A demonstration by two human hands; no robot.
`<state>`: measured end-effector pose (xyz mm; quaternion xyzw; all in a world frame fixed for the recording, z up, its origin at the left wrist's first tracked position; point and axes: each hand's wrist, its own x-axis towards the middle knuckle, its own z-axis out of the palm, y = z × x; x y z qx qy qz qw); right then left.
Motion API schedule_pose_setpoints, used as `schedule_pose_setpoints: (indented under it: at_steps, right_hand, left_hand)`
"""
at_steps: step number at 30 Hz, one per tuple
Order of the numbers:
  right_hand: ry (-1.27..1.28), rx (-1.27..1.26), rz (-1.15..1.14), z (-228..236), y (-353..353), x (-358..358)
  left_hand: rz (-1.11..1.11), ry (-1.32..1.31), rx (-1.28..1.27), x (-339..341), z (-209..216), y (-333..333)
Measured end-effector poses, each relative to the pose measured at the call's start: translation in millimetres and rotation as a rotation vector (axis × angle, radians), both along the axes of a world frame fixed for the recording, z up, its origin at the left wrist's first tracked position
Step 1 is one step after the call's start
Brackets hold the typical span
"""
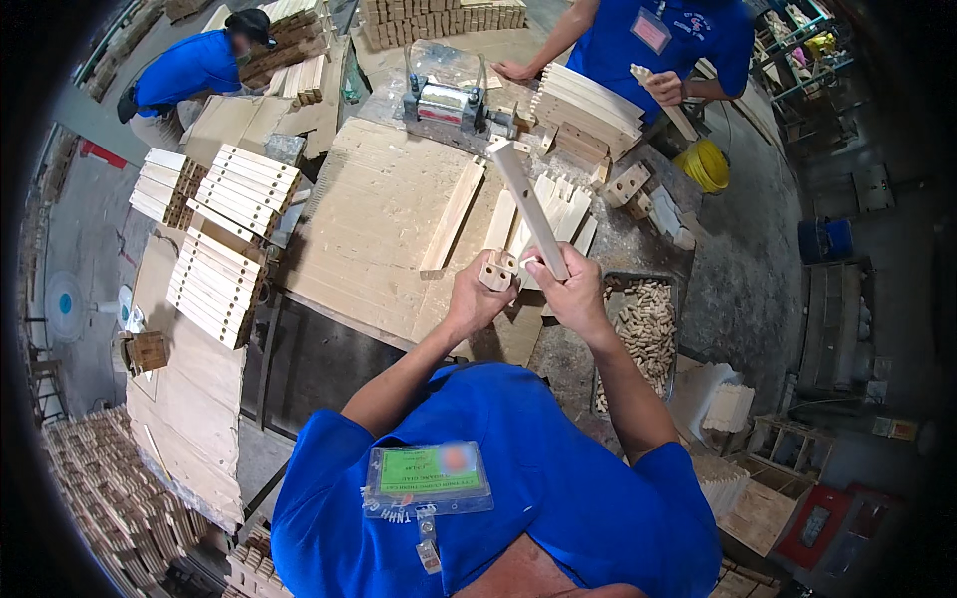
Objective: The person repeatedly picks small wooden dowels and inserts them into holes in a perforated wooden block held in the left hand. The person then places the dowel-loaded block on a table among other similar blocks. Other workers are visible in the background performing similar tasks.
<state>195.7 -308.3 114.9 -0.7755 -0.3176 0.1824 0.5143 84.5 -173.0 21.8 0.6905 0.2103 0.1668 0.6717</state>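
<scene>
My left hand (480, 301) is closed round a wooden block (497, 269), whose end with drilled holes faces up toward me. Close beside it, my right hand (571, 289) grips a long squared wooden bar (530, 204) that slants up and away to the left. A small pale bit, perhaps a dowel, shows at the right fingertips near the block's end; its shape is partly hidden. Beyond my hands, several wooden bars (560, 211) lie side by side on the table, and a single bar (454, 217) lies apart to their left.
A tray of wooden dowels (643, 329) sits by my right forearm. Drilled bars are stacked (214, 284) at left. Across the cardboard-covered table (364, 219) stand a small machine (444, 103) and a co-worker (658, 50) holding a wooden piece. Another person (199, 70) bends at far left.
</scene>
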Motion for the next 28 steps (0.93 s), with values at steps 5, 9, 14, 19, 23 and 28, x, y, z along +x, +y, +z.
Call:
schedule_pose_setpoints:
  at_steps: [5, 9, 14, 19, 23, 28]
  right_hand:
    - [-0.211, -0.069, 0.084, 4, 7, 0]
    - [-0.376, -0.109, 0.173, 16, 9, 2]
    - [-0.492, -0.117, 0.219, 20, 10, 1]
    - [-0.472, -0.157, 0.161, 21, 11, -8]
    - [-0.323, -0.179, 0.122, 23, 7, -10]
    - [-0.156, -0.172, 0.113, 26, -6, -8]
  left_hand:
    - [-0.002, -0.07, -0.106, -2, 1, -10]
    - [-0.033, -0.053, -0.175, -4, -2, -11]
    - [-0.045, -0.021, -0.12, -6, 9, -14]
    - [-0.027, -0.036, -0.079, -7, 10, -13]
    - [-0.037, -0.08, -0.04, -6, 3, -13]
    - [-0.063, -0.11, -0.125, -10, -7, -8]
